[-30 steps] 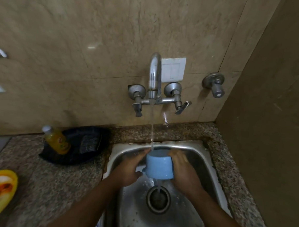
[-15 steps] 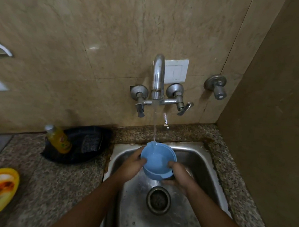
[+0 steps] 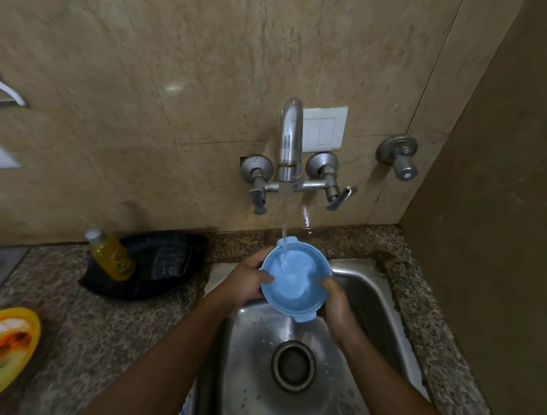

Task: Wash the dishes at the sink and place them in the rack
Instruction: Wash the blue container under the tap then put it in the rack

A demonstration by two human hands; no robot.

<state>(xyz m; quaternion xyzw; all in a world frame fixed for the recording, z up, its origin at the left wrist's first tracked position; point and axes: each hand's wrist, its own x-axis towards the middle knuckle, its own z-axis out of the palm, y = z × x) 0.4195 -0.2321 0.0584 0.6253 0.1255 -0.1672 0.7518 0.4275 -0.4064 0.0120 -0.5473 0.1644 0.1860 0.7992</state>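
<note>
The blue bowl point(image 3: 295, 282) has tipped mouth-up toward the camera, catching the tap's point(image 3: 291, 139) stream. The left hand point(image 3: 247, 280) grips its rim at nine o'clock, the right hand point(image 3: 335, 299) at four, both equally near, above the sink point(image 3: 384, 306).

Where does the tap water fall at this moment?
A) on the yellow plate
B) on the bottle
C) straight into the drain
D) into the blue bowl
D: the stream from the tap lands inside the blue bowl, which the left hand and the right hand grip over the sink.
</note>
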